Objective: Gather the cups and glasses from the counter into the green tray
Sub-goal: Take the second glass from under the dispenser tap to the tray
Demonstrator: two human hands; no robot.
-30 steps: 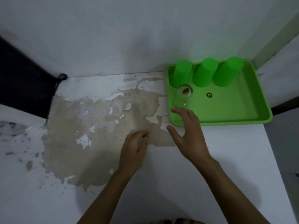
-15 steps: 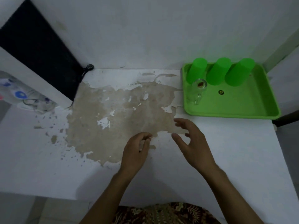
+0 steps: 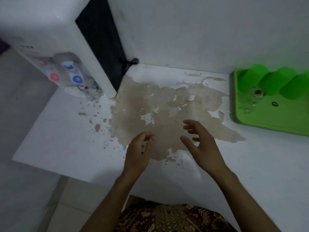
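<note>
Counter: three cups (one glass)

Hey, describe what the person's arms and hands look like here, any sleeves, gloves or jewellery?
Both forearms are bare up to the frame edge: no sleeves show. The left hand and right hand wear no gloves, and no rings, watch or bracelets are visible. A small dark speck sits on the back of the left hand. Below, a brown patterned garment shows.

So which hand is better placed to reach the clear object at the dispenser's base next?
Left, probably. The left hand, empty, lies toward the dispenser; the right hand, open and empty, is nearer the green tray. The clear object is too blurred to identify.
</note>
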